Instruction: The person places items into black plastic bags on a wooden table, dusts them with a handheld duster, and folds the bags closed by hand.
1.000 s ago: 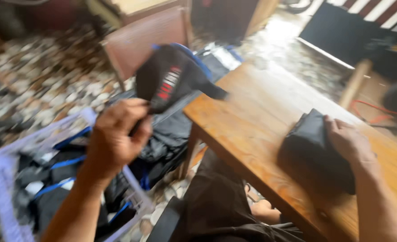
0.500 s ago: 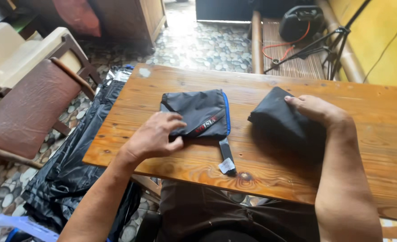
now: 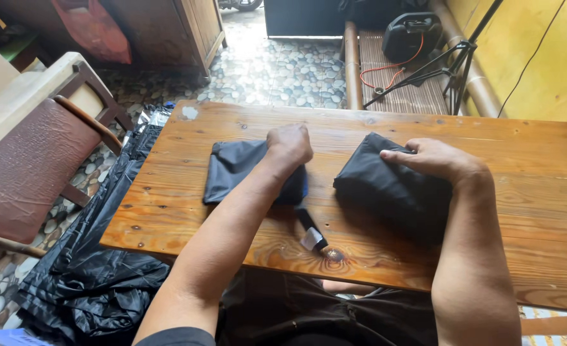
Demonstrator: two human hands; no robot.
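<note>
A flat black fabric bag [image 3: 235, 170] with a thin blue edge lies on the wooden table [image 3: 168, 211]. My left hand [image 3: 290, 144] sits on its far right corner with the fingers curled into a fist around the fabric. A short black strap with a white tag [image 3: 310, 232] sticks out from under the bag toward me. To the right lies a thicker folded black bundle [image 3: 386, 189]. My right hand [image 3: 434, 160] rests flat on its top, fingers stretched out to the left.
A chair with a brown padded seat [image 3: 27, 173] stands left of the table. Crumpled black plastic sheeting [image 3: 97, 269] lies on the pebble floor below the table's left edge. A tripod [image 3: 443, 61] and a black device with an orange cable [image 3: 411, 35] are behind the table.
My left hand carried the black bag from the left over to the table and laid it flat. That hand then slid to the bag's right corner and curled shut. The right hand stayed on the bundle.
</note>
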